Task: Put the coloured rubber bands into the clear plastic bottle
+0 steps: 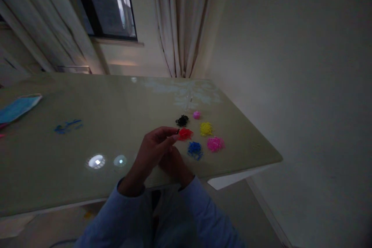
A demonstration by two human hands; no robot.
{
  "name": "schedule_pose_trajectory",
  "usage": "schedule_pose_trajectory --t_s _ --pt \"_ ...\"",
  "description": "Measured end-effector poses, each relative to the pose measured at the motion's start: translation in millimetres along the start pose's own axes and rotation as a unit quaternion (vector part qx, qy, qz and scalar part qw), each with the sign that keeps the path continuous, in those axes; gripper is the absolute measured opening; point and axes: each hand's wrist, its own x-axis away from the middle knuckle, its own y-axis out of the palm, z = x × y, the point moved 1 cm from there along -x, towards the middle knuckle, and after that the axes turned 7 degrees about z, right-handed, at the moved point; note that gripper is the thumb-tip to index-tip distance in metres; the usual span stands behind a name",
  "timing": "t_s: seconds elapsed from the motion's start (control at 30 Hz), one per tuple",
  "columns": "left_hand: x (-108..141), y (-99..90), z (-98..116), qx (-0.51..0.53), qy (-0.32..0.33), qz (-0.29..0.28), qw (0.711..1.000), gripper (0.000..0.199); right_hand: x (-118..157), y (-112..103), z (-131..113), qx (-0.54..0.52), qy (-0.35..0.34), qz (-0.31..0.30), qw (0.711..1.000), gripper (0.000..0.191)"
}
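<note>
My left hand [154, 147] is raised over the table, thumb and forefinger pinched on a small black band [177, 131]. Behind and below it, my right hand [172, 161] is partly covered, and its fingers do not show. Just beyond the left fingertips is a heap of small red bands [186, 135]. Around that heap are piles of black bands [182, 120], yellow bands [206, 128], blue bands [195, 150] and pink bands [215, 144]. A small pink object [197, 115] sits by the black pile; its kind is unclear.
Several blue pieces [68, 125] lie at the left of the glossy table [110, 104], with a blue face mask [19, 108] at its far left edge. A small clear item [188, 102] stands beyond the piles. The wall [290, 85] rises close on the right.
</note>
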Motion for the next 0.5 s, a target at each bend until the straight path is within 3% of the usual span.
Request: schedule_pose_trajectory --t_s 0.17,0.3,0.4,0.5 --pt "-62 1.0 0 -0.1 0.097 -0.025 0.99 0.03 -1 -7 -7 -0.014 -0.022 -0.02 0.999 0.015" --pt "-109 15.6 -16 -0.306 0.148 -0.049 0.939 0.025 0 -9 -8 -0.024 0.001 -0.023 0.999 0.015" --pt "-126 26.1 -28 -0.407 0.165 -0.061 0.896 0.024 -1 -8 -7 -0.027 0.01 -0.008 1.0 0.013" --pt "-130 31.9 -36 -0.434 0.165 -0.064 0.883 0.024 -1 -7 -5 -0.032 0.024 0.007 0.999 0.009"
